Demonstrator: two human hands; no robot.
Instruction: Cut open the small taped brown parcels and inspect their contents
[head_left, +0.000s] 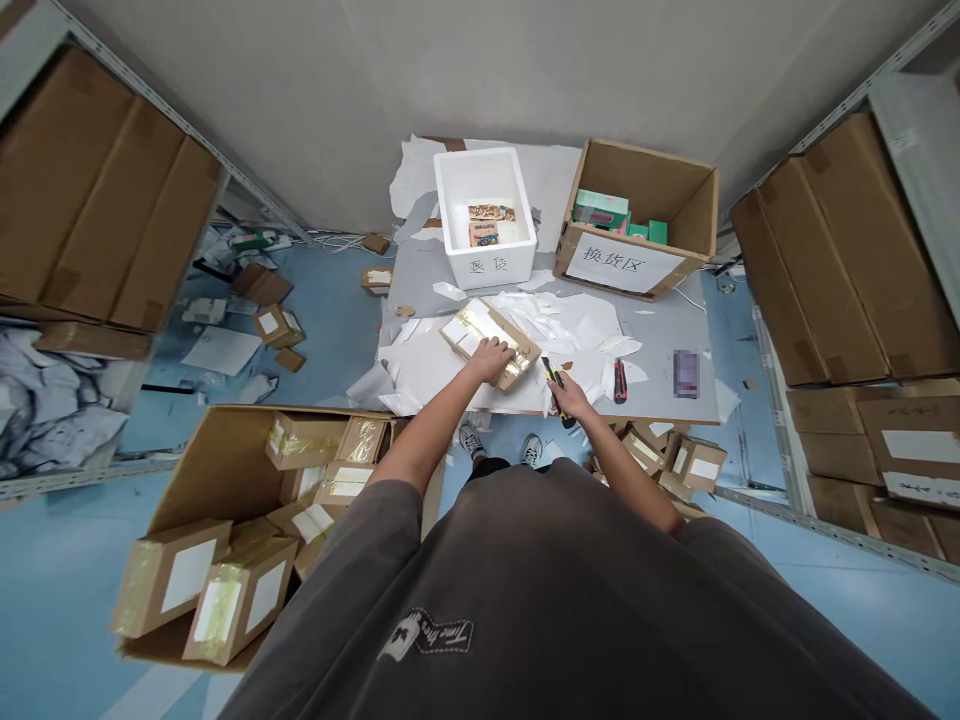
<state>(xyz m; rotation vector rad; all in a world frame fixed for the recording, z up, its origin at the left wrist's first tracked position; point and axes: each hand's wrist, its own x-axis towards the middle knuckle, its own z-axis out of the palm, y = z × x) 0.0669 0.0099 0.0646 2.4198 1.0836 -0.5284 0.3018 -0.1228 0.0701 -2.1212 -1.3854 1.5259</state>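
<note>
On the worktable a small cardboard box (480, 322) lies at a slant, with a white label and shiny clear tape. My left hand (491, 360) holds it from above, its fingers curled over the taped right part. A black and yellow utility knife (557, 392) is in my right hand (571, 396), the fingers wrapped around its handle. The knife's front end points up and left, close to the right end of the box. Whether the blade is out is too small to tell. A red and black utility knife (620, 382) lies to the right of my right hand.
Torn white paper (585, 318) covers much of the table. Behind stand a white foam bin (487, 268) with small packs and a carton (686, 272) with green boxes. A large carton (202, 450) of parcels is at left. Shelves of brown cartons (862, 250) flank both sides.
</note>
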